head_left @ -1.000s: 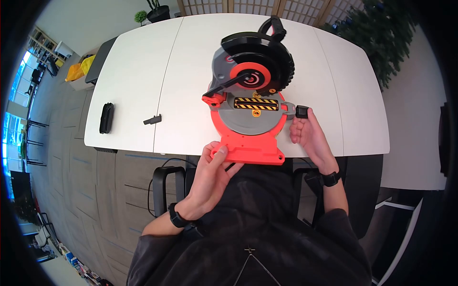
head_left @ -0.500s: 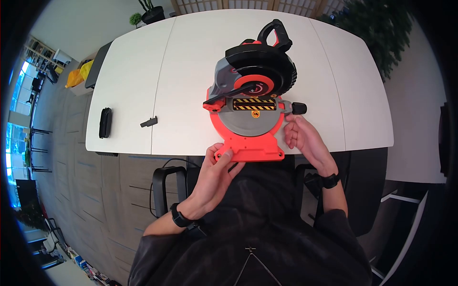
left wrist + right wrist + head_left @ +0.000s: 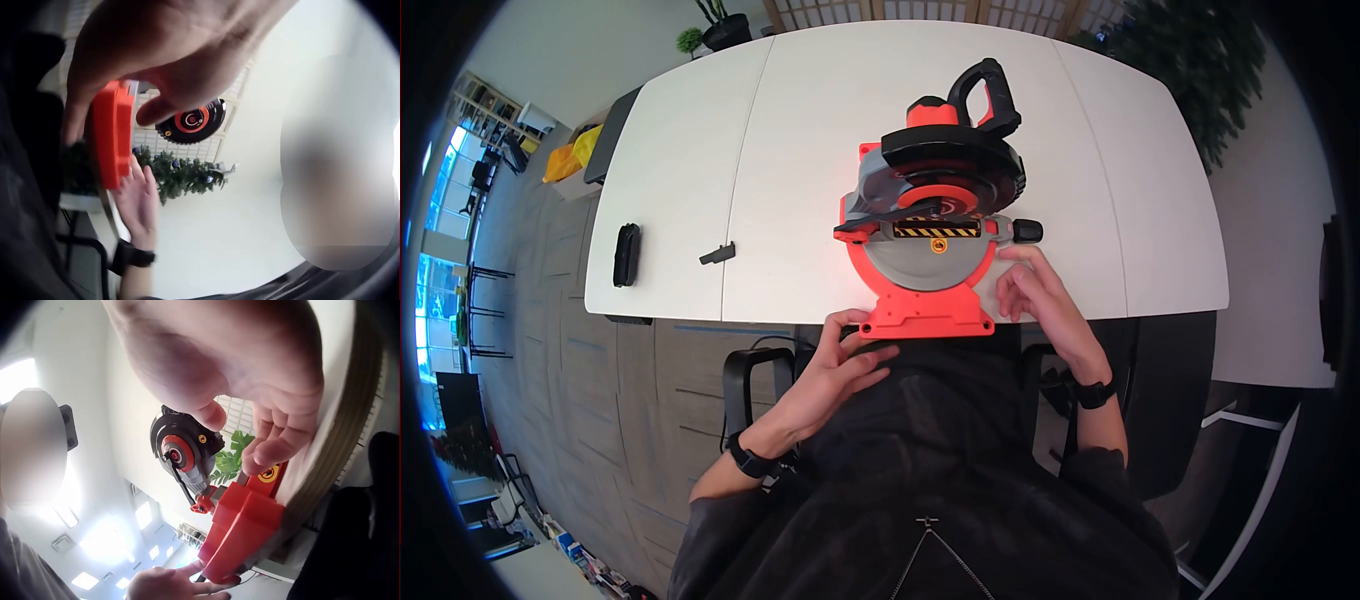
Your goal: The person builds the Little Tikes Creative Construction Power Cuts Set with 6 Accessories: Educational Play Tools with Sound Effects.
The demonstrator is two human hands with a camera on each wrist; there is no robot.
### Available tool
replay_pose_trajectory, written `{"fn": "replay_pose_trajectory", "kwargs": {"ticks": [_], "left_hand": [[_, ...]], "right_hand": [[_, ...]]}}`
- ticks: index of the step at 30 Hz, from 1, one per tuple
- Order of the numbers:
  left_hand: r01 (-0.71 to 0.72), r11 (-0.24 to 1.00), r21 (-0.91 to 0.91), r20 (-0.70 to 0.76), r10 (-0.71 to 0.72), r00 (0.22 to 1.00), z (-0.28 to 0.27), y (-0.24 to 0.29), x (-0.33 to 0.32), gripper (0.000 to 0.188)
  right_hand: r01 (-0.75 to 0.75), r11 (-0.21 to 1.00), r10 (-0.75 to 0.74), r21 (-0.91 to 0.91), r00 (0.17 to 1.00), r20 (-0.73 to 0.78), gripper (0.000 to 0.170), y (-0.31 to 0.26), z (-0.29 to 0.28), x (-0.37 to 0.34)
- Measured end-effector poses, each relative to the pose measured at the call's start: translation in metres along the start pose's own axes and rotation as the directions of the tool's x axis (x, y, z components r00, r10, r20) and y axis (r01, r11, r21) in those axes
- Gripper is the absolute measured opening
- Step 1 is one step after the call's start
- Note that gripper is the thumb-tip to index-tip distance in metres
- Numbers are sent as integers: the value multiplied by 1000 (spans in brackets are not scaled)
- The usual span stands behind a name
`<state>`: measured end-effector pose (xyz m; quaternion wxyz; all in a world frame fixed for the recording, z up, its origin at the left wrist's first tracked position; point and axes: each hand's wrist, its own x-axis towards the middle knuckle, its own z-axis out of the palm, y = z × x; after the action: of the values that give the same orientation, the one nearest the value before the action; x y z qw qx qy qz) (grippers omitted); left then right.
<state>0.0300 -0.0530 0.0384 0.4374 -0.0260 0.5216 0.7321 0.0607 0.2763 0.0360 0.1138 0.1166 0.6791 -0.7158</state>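
Observation:
A red, grey and black toy mitre saw (image 3: 930, 262) stands at the table's front edge, its round blade guard (image 3: 950, 160) and black handle at the back. The left hand (image 3: 830, 375) is at the front left corner of the red base, fingers spread and fairly straight; in the left wrist view its thumb is near the base (image 3: 114, 137). Beside the base's right side, below the black knob (image 3: 1027, 231), the right hand (image 3: 1048, 305) has loosely bent fingers holding nothing. Whether its fingertips touch the base cannot be told.
On the white table (image 3: 670, 150), a black case (image 3: 627, 255) and a small dark grey piece (image 3: 718, 254) lie at the left. Chair armrests (image 3: 750, 385) stand before the table. A green tree (image 3: 1200, 80) is at the back right.
The saw has been turned or tilted, so its upper part shows from further above. The left hand's fingers have loosened from the base corner and spread. The right hand has moved slightly off the knob.

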Motion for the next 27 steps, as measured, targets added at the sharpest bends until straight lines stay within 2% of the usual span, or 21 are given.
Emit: {"fn": "replay_pose_trajectory", "kwargs": {"ticks": [2, 3, 4, 6, 8, 10, 13, 16, 23, 27], "left_hand": [[11, 955, 295, -30, -2, 1000, -4, 12, -12, 51], [-38, 754, 656, -60, 102, 993, -10, 21, -18, 56], [-21, 541, 841, -92, 181, 979, -14, 34, -20, 50], [49, 424, 904, -211, 344, 915, -33, 54, -21, 36], [76, 255, 964, -225, 629, 744, -70, 65, -16, 25], [240, 185, 953, -297, 731, 614, -102, 86, -15, 22], [408, 51, 911, -288, 789, 542, -146, 96, -12, 24], [409, 73, 909, -338, 705, 624, -149, 98, -12, 27], [405, 179, 897, -425, 603, 675, -148, 101, 2, 25], [328, 282, 902, -432, 560, 706, -152, 101, 8, 24]], "right_hand": [[16, 999, -16, -51, 1000, 0, 31, -1, 1, -5], [16, 998, -16, -59, 1000, -4, 31, -1, 1, -8], [14, 998, -14, -65, 1000, -6, 31, -1, 1, -10], [19, 997, -19, -73, 1000, 8, 30, 1, 1, -14], [41, 996, -39, -75, 999, 24, 29, 2, 3, -15], [55, 994, -51, -91, 998, 44, 29, 1, 8, -15], [76, 990, -67, -118, 995, 75, 29, -2, 12, -16], [105, 986, -94, -126, 992, 89, 29, -8, 16, -18], [96, 995, -90, -40, 987, 130, 28, -12, 19, -15], [100, 992, -89, -72, 985, 150, 28, -15, 21, -15]]}}
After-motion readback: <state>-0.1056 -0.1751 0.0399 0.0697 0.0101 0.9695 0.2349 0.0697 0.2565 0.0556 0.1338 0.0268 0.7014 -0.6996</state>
